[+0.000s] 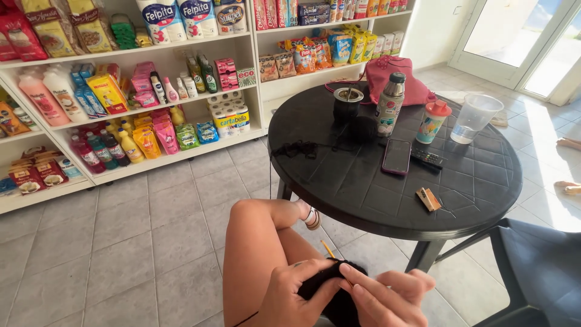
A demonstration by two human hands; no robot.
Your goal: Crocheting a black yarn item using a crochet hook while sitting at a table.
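Note:
At the bottom of the head view my left hand and my right hand together hold a piece of black crochet work over my crossed legs. A thin orange crochet hook pokes up out of the work, gripped by my right hand. Black yarn trails from the work up onto the round black table, where a dark ball of yarn lies by the flask.
The table carries a mate cup, steel flask, pink bag, phone, remote, lidded cup, clear plastic cup and small box. Stocked white shelves line the left wall. A dark chair stands right.

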